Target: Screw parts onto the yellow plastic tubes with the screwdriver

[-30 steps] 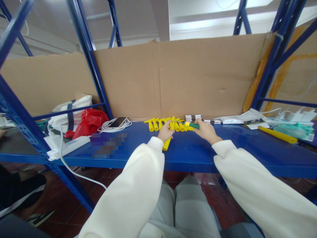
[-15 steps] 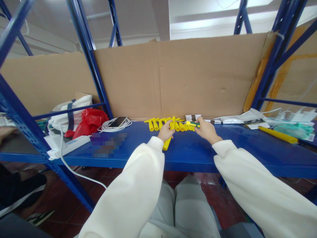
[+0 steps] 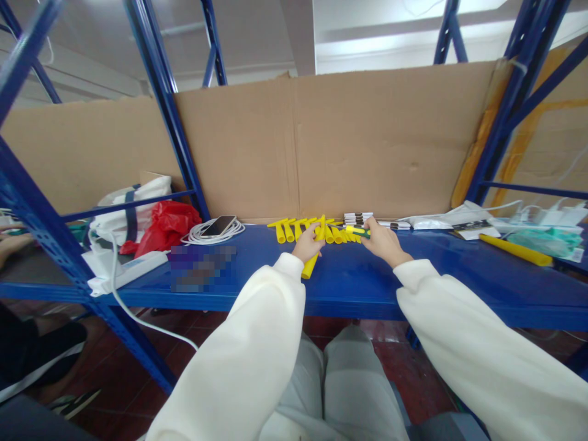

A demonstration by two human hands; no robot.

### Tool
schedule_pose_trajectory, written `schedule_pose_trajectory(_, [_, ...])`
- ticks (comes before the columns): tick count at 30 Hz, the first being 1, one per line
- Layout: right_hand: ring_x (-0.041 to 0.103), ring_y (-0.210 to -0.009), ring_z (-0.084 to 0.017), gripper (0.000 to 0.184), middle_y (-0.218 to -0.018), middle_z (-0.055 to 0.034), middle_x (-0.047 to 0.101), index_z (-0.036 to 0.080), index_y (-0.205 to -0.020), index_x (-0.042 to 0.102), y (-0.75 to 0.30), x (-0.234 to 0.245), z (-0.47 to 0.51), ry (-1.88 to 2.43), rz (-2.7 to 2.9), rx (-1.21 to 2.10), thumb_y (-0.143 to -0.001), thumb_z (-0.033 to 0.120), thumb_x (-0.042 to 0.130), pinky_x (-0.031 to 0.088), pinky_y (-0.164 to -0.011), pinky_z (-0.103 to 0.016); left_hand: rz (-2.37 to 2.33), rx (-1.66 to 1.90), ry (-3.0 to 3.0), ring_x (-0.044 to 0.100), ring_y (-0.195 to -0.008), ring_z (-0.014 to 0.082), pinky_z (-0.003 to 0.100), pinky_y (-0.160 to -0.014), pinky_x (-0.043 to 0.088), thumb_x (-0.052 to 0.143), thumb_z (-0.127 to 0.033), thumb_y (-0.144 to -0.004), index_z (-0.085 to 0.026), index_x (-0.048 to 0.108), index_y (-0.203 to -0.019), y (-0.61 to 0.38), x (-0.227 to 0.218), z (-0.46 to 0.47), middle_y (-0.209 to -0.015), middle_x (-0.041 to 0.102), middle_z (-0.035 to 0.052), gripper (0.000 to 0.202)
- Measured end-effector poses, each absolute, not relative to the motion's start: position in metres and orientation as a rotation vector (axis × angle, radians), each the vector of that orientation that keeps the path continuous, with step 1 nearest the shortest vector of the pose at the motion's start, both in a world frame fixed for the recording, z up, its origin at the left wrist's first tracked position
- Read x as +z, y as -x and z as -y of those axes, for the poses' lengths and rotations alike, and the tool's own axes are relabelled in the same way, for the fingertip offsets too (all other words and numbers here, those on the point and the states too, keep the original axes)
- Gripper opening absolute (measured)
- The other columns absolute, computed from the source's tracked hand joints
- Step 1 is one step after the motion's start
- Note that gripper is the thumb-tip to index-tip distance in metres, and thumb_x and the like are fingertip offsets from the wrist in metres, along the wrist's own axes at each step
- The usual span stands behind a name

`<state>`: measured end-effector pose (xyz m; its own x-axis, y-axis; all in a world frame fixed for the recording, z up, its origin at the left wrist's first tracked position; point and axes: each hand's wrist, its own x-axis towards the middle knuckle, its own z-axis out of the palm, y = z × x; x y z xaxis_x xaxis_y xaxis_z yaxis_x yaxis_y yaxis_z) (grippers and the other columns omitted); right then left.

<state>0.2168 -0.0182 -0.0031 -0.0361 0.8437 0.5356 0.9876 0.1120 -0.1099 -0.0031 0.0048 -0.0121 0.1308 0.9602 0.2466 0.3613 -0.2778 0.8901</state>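
Note:
My left hand [image 3: 307, 246] is closed around a yellow T-shaped piece with a tube-like handle [image 3: 310, 268], whose round end points toward me. In my right hand [image 3: 384, 242] is a screwdriver with a yellow and green handle [image 3: 359, 231]. It points left at the top of the held piece; whether its tip touches a screw there is too small to tell. Behind my hands, several more yellow T-shaped pieces [image 3: 280, 233] lie in a row near the cardboard. White objects with dark bands [image 3: 358, 218] are stacked just behind the screwdriver.
A phone [image 3: 219, 226] rests on a coiled white cable [image 3: 196, 234], beside a red bag [image 3: 171, 223] and a white power strip [image 3: 138, 269]. To the right lie a yellow bar [image 3: 517, 250] and plastic packets [image 3: 429, 222]. A co-worker's hand [image 3: 13, 248] shows at far left.
Both my hands stay nearly in place, holding the same things, with the yellow piece and screwdriver shifting very slightly. The co-worker's hand has come into view at the left edge.

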Motion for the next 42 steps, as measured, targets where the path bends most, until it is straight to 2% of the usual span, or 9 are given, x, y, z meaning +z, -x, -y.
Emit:
schedule_pose_trajectory(3, [0.069, -0.085, -0.026, 0.032, -0.092, -0.0093, 0.074, 0.020, -0.118, 0.057, -0.217, -0.003, 0.018, 1.795, 1.944, -0.376, -0.086, 0.022, 0.058, 0.043, -0.068, -0.029, -1.269, 1.121, -1.749, 0.058, -0.047, 0.0077, 0.027, -0.055, 0.057, 0.068, -0.008, -0.084, -0.016, 0.046, -0.151, 0.004, -0.012, -0.006, -0.113, 0.068, 0.0155, 0.071])
schedule_pose_trajectory(9, [0.067, -0.102, -0.028, 0.022, -0.112, -0.0159, 0.071, 0.017, -0.107, 0.063, -0.216, -0.004, 0.019, 1.660, 1.978, -0.479, -0.088, 0.026, 0.055, 0.048, -0.079, -0.032, -1.309, 1.161, -1.756, 0.055, -0.044, 0.0052, 0.022, -0.049, 0.053, 0.067, -0.005, -0.082, -0.016, 0.051, -0.147, 0.003, -0.013, -0.006, -0.113, 0.067, 0.0145, 0.067])
schedule_pose_trajectory(14, [0.070, -0.086, -0.026, 0.029, -0.096, -0.0110, 0.074, 0.019, -0.115, 0.059, -0.217, -0.004, 0.017, 1.794, 1.955, -0.394, -0.087, 0.025, 0.059, 0.045, -0.069, -0.030, -1.269, 1.132, -1.762, 0.053, -0.043, 0.0052, 0.022, -0.049, 0.053, 0.064, -0.004, -0.082, -0.016, 0.050, -0.148, 0.003, -0.013, -0.005, -0.102, 0.069, 0.0102, 0.068])
schedule_pose_trajectory(17, [0.070, -0.083, -0.025, 0.031, -0.092, -0.0087, 0.074, 0.020, -0.117, 0.058, -0.216, -0.004, 0.018, 1.817, 1.963, -0.360, -0.087, 0.024, 0.060, 0.044, -0.068, -0.028, -1.252, 1.135, -1.766, 0.052, -0.042, 0.0050, 0.022, -0.049, 0.053, 0.064, -0.003, -0.083, -0.015, 0.050, -0.147, 0.003, -0.013, -0.005, -0.096, 0.068, 0.0080, 0.067])
schedule_pose_trajectory(23, [0.068, -0.100, -0.026, 0.021, -0.112, -0.0141, 0.072, 0.018, -0.107, 0.063, -0.216, -0.004, 0.018, 1.714, 1.997, -0.451, -0.089, 0.024, 0.055, 0.047, -0.078, -0.029, -1.255, 1.150, -1.761, 0.053, -0.043, 0.0051, 0.022, -0.049, 0.053, 0.071, -0.007, -0.081, -0.015, 0.052, -0.146, 0.004, -0.016, -0.009, -0.096, 0.068, 0.0081, 0.068])
schedule_pose_trajectory(29, [0.070, -0.086, -0.026, 0.029, -0.093, -0.0103, 0.074, 0.019, -0.116, 0.058, -0.216, -0.004, 0.018, 1.856, 1.968, -0.334, -0.087, 0.024, 0.060, 0.044, -0.069, -0.029, -1.185, 1.205, -1.751, 0.060, -0.056, 0.0099, 0.026, -0.058, 0.058, 0.078, -0.020, -0.080, -0.020, 0.053, -0.147, 0.005, -0.023, -0.018, -0.098, 0.069, 0.0087, 0.072])
schedule_pose_trajectory(32, [0.070, -0.091, -0.027, 0.029, -0.102, -0.0131, 0.075, 0.018, -0.117, 0.059, -0.214, -0.003, 0.020, 1.849, 2.017, -0.304, -0.089, 0.024, 0.056, 0.045, -0.072, -0.030, -1.173, 1.180, -1.751, 0.064, -0.061, 0.0122, 0.028, -0.062, 0.060, 0.079, -0.021, -0.080, -0.020, 0.052, -0.148, 0.007, -0.024, -0.020, -0.103, 0.070, 0.0109, 0.073])
schedule_pose_trajectory(36, [0.069, -0.101, -0.026, 0.023, -0.115, -0.0172, 0.071, 0.016, -0.109, 0.064, -0.213, -0.001, 0.019, 1.792, 2.082, -0.351, -0.092, 0.024, 0.051, 0.047, -0.079, -0.030, -1.200, 1.184, -1.748, 0.064, -0.062, 0.0126, 0.029, -0.062, 0.060, 0.078, -0.021, -0.080, -0.019, 0.054, -0.147, 0.007, -0.024, -0.020, -0.106, 0.070, 0.0128, 0.071])
schedule_pose_trajectory(42, [0.070, -0.089, -0.026, 0.027, -0.098, -0.0118, 0.075, 0.018, -0.113, 0.061, -0.216, -0.005, 0.016, 1.861, 2.002, -0.324, -0.088, 0.026, 0.059, 0.045, -0.070, -0.029, -1.179, 1.209, -1.762, 0.061, -0.058, 0.0089, 0.025, -0.059, 0.059, 0.077, -0.021, -0.080, -0.020, 0.055, -0.145, 0.005, -0.026, -0.019, -0.105, 0.069, 0.0107, 0.069])
